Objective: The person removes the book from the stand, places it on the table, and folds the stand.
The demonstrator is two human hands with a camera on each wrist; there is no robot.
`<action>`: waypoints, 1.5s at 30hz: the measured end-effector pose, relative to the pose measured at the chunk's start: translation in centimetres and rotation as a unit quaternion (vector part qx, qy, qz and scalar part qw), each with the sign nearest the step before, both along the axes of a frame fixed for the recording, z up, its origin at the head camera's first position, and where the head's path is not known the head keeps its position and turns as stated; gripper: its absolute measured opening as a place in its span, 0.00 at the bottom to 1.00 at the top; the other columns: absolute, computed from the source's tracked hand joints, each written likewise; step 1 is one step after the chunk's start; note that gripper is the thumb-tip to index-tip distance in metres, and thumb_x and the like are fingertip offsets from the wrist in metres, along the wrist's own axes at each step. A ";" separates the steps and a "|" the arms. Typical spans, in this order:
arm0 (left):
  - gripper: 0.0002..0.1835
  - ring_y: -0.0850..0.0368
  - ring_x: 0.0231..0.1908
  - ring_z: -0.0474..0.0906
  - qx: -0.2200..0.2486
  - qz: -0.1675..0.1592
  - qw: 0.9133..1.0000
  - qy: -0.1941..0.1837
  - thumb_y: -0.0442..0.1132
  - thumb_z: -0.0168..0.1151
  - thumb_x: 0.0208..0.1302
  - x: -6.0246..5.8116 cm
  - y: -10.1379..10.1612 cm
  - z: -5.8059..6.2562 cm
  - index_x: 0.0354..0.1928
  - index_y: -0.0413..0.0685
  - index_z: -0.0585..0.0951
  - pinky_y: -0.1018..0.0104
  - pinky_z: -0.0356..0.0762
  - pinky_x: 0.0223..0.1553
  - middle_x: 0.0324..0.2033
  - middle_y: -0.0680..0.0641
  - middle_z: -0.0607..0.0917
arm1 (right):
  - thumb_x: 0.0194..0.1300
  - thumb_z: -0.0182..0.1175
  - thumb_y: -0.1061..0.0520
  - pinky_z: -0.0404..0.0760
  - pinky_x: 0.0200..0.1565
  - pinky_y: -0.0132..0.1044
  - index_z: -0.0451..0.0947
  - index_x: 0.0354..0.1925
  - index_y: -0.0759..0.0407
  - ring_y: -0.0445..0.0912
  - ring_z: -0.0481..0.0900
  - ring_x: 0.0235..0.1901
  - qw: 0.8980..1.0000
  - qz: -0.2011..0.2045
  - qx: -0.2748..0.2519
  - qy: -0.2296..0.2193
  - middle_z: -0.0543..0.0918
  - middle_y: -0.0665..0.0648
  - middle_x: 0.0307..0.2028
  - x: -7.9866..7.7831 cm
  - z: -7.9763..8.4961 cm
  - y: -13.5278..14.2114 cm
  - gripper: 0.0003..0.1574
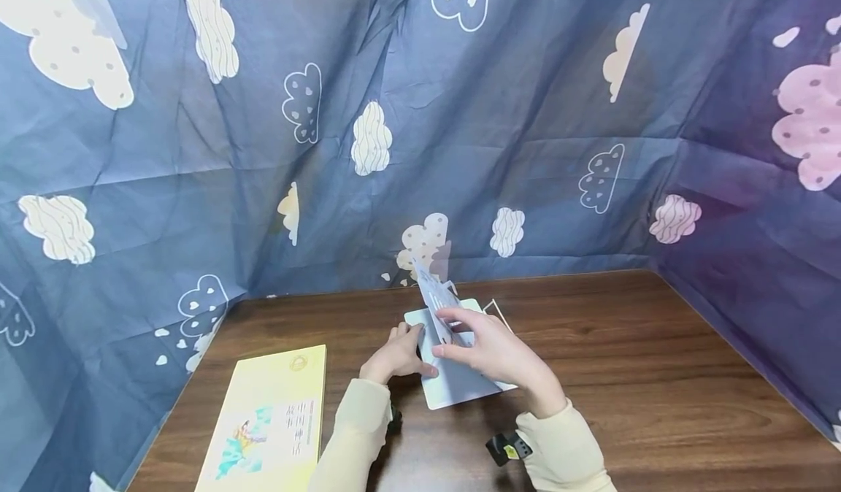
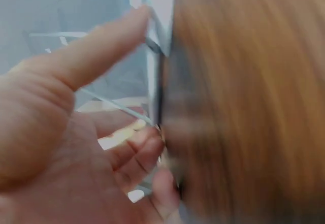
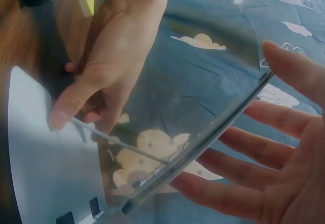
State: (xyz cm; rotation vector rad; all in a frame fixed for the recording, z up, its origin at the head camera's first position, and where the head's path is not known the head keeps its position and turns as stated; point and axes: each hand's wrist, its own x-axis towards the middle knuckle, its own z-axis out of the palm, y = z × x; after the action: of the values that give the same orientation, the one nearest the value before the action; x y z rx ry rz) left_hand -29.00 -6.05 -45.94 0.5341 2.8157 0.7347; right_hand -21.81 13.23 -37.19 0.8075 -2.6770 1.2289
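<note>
A white folding book stand lies opened on the table, its flat base plate (image 1: 460, 386) under both hands. From the base a thin printed panel (image 1: 430, 291) tilts upward. At the left edge of the base, my left hand (image 1: 397, 353) pinches the plate, thumb on its face and fingers curled at the rim. My right hand (image 1: 496, 346) holds the raised panel (image 3: 203, 140) between thumb and fingers. In the right wrist view a slim wire rod (image 3: 127, 145) runs from near the left thumb to that panel. The left wrist view is blurred.
To the left on the brown wooden table (image 1: 657, 375) lies a large flat yellow book (image 1: 276, 390) with a colourful picture. A dark blue cloth (image 1: 460, 112) with cloud prints hangs behind the table and along its sides. Black wrist gear (image 1: 506, 448) sits under the right sleeve.
</note>
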 end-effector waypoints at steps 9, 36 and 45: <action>0.46 0.42 0.59 0.63 0.022 -0.002 1.000 0.014 0.45 0.79 0.45 0.3 0.0 -0.5 0.65 0.35 0.69 0.50 0.66 0.60 0.60 0.37 0.69 | 0.62 0.68 0.45 0.78 0.51 0.46 0.74 0.62 0.59 0.49 0.82 0.49 0.999 0.014 0.015 0.029 0.80 0.54 0.56 0.0 -0.4 0.2 0.34; 0.48 0.42 0.61 0.63 -0.004 -0.017 1.000 0.006 0.47 0.78 0.48 -0.1 0.2 0.4 0.68 0.35 0.66 0.51 0.66 0.61 0.61 0.36 0.68 | 0.63 0.68 0.46 0.79 0.49 0.38 0.73 0.64 0.56 0.49 0.80 0.52 0.994 0.002 -0.093 -0.052 0.81 0.60 0.54 -0.7 0.5 4.9 0.35; 0.45 0.43 0.59 0.63 0.008 -0.029 1.000 -0.006 0.45 0.77 0.51 0.0 0.1 0.7 0.68 0.36 0.67 0.50 0.66 0.60 0.59 0.37 0.68 | 0.64 0.67 0.53 0.79 0.47 0.35 0.73 0.64 0.59 0.49 0.80 0.52 0.988 -0.003 -0.134 -0.072 0.82 0.60 0.54 -0.7 0.9 6.8 0.32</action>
State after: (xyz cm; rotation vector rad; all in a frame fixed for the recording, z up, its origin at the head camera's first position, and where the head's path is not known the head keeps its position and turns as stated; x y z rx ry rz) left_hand -28.99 -5.98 -45.27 0.6102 2.7728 0.7486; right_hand -22.55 20.05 -36.26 0.6952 -2.5344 1.6577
